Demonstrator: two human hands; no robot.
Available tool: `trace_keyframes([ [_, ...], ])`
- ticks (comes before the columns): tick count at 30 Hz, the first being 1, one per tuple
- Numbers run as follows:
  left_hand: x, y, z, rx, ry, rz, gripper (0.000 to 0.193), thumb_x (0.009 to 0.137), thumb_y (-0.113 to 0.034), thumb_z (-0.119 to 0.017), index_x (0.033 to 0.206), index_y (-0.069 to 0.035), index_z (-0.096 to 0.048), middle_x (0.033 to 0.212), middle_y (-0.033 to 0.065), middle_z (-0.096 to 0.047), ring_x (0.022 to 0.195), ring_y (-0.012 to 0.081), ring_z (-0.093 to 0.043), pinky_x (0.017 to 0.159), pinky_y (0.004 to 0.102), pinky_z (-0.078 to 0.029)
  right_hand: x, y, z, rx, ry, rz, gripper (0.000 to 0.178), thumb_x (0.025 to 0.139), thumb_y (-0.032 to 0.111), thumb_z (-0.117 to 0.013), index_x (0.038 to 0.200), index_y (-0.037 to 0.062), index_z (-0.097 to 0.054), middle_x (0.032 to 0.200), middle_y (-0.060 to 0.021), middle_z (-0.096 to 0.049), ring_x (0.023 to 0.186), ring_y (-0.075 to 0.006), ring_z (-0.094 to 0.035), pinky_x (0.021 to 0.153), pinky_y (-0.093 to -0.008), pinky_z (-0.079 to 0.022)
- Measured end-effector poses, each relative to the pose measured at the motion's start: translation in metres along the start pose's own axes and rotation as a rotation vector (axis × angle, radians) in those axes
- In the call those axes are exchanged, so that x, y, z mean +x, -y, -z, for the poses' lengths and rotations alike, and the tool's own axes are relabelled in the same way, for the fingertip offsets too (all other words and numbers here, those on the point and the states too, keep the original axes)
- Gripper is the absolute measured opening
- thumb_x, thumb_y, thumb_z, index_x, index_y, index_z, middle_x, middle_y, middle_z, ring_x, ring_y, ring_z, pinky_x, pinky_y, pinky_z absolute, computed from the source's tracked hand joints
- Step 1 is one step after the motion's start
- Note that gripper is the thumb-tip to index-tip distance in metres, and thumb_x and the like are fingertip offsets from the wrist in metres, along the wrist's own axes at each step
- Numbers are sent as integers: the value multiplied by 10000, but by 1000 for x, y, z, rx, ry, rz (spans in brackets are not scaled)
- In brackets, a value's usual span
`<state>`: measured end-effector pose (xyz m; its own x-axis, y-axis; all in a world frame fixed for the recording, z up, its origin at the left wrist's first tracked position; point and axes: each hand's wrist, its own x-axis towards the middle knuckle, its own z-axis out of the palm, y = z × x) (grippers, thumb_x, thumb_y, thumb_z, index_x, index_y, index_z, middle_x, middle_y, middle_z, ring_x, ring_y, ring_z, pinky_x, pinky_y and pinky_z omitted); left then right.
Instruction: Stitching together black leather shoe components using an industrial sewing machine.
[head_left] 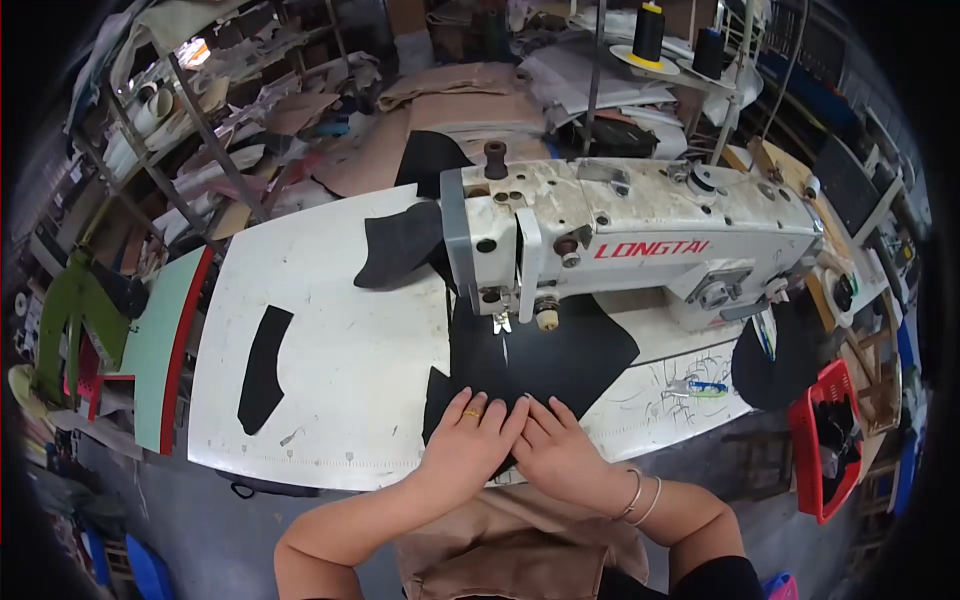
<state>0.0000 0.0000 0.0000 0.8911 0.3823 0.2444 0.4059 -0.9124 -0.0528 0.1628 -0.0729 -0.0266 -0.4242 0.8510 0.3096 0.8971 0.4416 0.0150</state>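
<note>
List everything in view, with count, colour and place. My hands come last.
sewing machine: one, off-white, on tabletop
tabletop: one, white, centre
black piece: at least one, beneath the needle
small black piece: one, tabletop's left
dark grey piece: one, left of machine head
thread spools: two, dark, top right
slim tool: one, blue-green, right of black piece
basket: one, red, far right
board: one, pale green, red-edged, left
brown cloth: one, lap
background clutter: mixed, uncountable
left hand: one, bare, ringed, fingers on black piece
right hand: one, bare, braceleted wrist, beside left hand
</note>
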Motion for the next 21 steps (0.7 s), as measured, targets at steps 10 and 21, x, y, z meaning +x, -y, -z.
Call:
trace_keyframes([
  [10,6,29,-20,-501,-257,178,237,778,-23,-612,1013,-28,-641,1088,115,-648,1093,280,-584,902,356,-481,-8,-1,-3,122,-108,-11,364,733,95,-545,1087,19,-582,1162,-152,-573,1109,-291,-543,981,-431,-396],
  [21,4,34,-31,-338,-48,8,263,777,-42,-553,1035,-43,-605,1164,97,-610,1164,261,-531,1007,402,-395,-4,-9,1,158,-87,18,348,733,86,-547,1074,27,-584,1115,-136,-591,1078,-275,-564,977,-421,-401],
])
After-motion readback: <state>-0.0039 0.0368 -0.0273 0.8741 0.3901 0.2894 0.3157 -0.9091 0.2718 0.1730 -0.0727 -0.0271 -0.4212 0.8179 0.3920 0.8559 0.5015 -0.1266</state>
